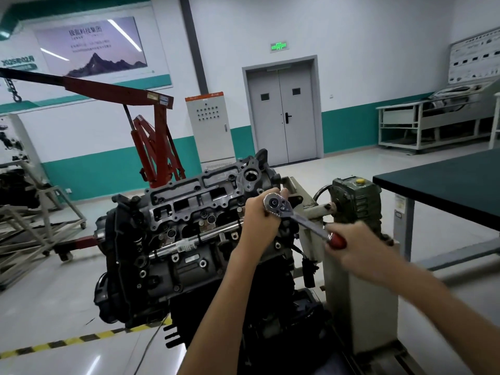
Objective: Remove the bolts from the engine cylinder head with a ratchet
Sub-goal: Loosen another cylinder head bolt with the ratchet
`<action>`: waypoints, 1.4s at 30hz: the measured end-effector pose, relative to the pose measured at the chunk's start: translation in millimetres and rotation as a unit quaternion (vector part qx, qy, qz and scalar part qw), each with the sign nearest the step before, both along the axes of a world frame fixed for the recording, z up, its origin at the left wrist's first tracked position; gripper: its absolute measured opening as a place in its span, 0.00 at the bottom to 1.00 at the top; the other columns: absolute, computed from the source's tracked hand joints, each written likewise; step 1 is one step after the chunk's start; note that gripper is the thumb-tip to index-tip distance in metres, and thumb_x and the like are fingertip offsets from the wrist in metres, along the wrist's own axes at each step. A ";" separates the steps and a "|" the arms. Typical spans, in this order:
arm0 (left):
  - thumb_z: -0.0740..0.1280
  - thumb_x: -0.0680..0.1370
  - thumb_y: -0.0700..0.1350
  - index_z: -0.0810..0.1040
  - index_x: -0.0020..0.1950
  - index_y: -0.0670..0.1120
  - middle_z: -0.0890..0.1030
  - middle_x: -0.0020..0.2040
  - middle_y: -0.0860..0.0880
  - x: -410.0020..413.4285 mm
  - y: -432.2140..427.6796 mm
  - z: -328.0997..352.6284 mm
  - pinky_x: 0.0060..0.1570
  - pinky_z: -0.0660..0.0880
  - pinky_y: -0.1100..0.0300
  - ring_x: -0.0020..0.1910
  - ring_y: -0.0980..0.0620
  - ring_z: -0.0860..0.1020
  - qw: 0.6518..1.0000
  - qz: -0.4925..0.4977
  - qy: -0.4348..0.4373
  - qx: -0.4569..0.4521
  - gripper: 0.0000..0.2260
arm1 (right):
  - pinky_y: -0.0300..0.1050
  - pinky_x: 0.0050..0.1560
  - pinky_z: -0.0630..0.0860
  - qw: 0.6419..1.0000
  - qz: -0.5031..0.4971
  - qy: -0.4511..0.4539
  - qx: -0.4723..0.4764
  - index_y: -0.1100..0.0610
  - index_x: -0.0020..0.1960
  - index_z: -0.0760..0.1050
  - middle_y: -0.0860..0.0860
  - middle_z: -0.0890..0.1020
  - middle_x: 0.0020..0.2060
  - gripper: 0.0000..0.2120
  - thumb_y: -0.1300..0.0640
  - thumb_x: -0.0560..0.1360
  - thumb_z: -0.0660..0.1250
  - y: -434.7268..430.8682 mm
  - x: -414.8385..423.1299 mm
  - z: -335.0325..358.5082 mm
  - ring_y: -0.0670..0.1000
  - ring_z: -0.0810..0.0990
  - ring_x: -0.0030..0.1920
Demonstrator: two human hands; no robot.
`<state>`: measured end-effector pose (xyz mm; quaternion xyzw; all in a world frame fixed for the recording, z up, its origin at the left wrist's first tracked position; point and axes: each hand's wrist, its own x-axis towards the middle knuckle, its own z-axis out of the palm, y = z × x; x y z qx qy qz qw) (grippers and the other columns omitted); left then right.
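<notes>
The engine with its grey cylinder head [189,201] sits tilted on a stand in the middle of the view. A chrome ratchet [297,215] with a red handle stands over the right end of the head. My left hand [261,215] grips the ratchet's round head from below and behind. My right hand [351,244] grips the red handle, slightly blurred. Several bolts [211,220] show along the head. The socket and the bolt under the ratchet are hidden by my left hand.
A long chrome bar [189,240] lies along the engine's side. The beige engine stand with a green gearbox [357,201] is to the right. A dark table [446,190] stands at far right, a red engine hoist [151,147] behind left.
</notes>
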<state>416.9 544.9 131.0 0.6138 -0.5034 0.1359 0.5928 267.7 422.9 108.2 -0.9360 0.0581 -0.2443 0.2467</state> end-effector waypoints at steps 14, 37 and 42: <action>0.65 0.80 0.40 0.64 0.29 0.47 0.65 0.26 0.52 2.7 6.5 10.6 0.30 0.61 0.64 0.27 0.58 0.62 0.996 -0.004 -0.037 0.083 0.20 | 0.34 0.30 0.68 0.993 0.018 -0.032 0.109 0.58 0.40 0.72 0.50 0.74 0.28 0.05 0.65 0.70 0.67 37.4 0.8 -33.0 0.43 0.72 0.27; 0.65 0.79 0.41 0.64 0.29 0.45 0.65 0.26 0.53 4.4 3.0 3.3 0.28 0.61 0.59 0.26 0.57 0.61 0.999 0.011 -0.029 0.024 0.20 | 0.33 0.29 0.69 0.993 0.035 -0.033 0.110 0.60 0.48 0.75 0.48 0.75 0.29 0.07 0.65 0.70 0.68 34.5 -0.2 -36.9 0.42 0.73 0.26; 0.65 0.79 0.39 0.65 0.29 0.44 0.65 0.26 0.51 5.9 8.3 5.5 0.29 0.60 0.60 0.27 0.56 0.62 0.999 0.001 -0.024 0.046 0.19 | 0.28 0.32 0.70 0.986 0.026 -0.013 -0.162 0.49 0.49 0.72 0.41 0.73 0.28 0.10 0.60 0.71 0.69 -29.6 -4.7 25.3 0.38 0.76 0.29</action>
